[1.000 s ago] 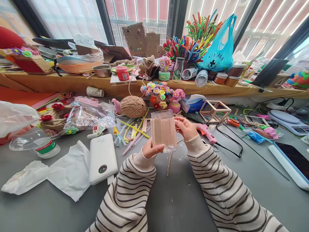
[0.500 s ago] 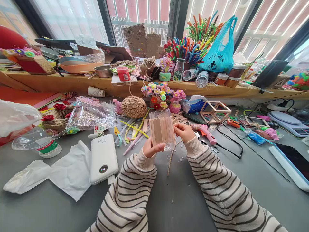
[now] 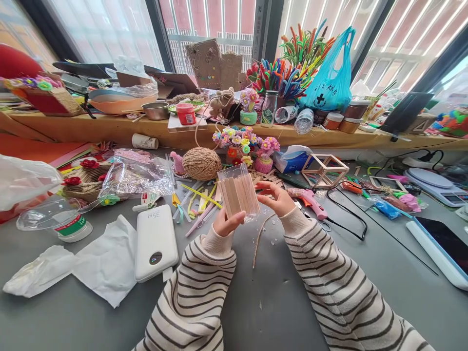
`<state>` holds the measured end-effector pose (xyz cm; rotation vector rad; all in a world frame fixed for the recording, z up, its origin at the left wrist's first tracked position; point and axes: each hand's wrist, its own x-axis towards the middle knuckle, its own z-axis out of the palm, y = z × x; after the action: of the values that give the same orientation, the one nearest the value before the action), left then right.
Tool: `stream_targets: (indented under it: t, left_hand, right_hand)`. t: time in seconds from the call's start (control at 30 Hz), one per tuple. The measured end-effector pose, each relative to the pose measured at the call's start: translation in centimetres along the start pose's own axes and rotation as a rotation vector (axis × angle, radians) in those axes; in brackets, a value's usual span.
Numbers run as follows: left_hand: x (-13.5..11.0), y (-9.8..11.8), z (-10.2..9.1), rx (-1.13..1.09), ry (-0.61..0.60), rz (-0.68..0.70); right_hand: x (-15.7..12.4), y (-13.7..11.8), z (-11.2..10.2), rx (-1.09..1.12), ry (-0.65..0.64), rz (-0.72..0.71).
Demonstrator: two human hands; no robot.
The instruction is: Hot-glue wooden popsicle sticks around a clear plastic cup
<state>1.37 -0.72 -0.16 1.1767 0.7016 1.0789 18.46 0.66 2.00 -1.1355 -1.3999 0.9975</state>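
Note:
My left hand [image 3: 228, 220] grips a clear plastic box [image 3: 238, 171] by its lower left corner, thumb across the front. Flat wooden craft sticks [image 3: 234, 195] stand side by side over the box's front face. The box leans to the left, above the grey table. At its right edge is my right hand [image 3: 275, 197], fingers apart and curved toward the box; whether a fingertip touches it I cannot tell. Below lies a short piece of twine [image 3: 259, 239] among small clear scraps. A pink glue gun [image 3: 310, 202] rests to the right of my right hand.
Behind the box sit a ball of twine [image 3: 202, 164] and crocheted flowers [image 3: 237, 139]. A wooden stick frame [image 3: 324, 170] stands at the back right. On the left lie a white power bank [image 3: 156, 243] and crumpled tissue [image 3: 107, 261]. A black cord [image 3: 360, 236] loops on the right.
The box has tilted to the left and shifted slightly left in my left hand. My right hand's fingers have spread from a pinch at the box's right edge.

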Motion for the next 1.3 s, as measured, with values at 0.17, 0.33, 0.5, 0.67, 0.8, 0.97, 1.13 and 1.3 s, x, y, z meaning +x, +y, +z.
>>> stream_targets:
  t: [0.17, 0.33, 0.5, 0.67, 0.8, 0.97, 1.13, 1.3]
  left_hand:
    - [-0.4, 0.0, 0.4, 0.029, -0.054, 0.05]
    - [-0.9, 0.4, 1.1, 0.06, -0.173, 0.059]
    - [-0.6, 0.0, 0.9, 0.091, -0.094, -0.012]
    - [0.1, -0.6, 0.3, 0.085, 0.043, -0.01]
    - [0.2, -0.7, 0.2, 0.111, 0.031, -0.028]
    - [-0.2, -0.6, 0.6, 0.117, 0.067, -0.021]
    - [-0.5, -0.8, 1.0, 0.112, 0.049, -0.042]
    - [-0.5, -1.0, 1.3, 0.053, -0.01, -0.033]
  right_hand:
    - [0.0, 0.0, 0.7, 0.184, 0.021, 0.108]
    - [0.2, 0.5, 0.8, 0.208, 0.092, 0.114]
    - [0.6, -0.2, -1.1, 0.233, 0.294, 0.082]
    - [0.7, -1.4, -2.3, 0.229, 0.509, 0.002]
    - [-0.3, -2.0, -0.2, 0.016, 0.313, -0.171]
    - [-1.7, -2.1, 2.6, -0.163, 0.286, -0.307]
    - [-2.4, -1.3, 3.6, -0.263, 0.386, -0.386]
    - [-2.7, -0.8, 4.1, -0.354, 0.458, -0.482]
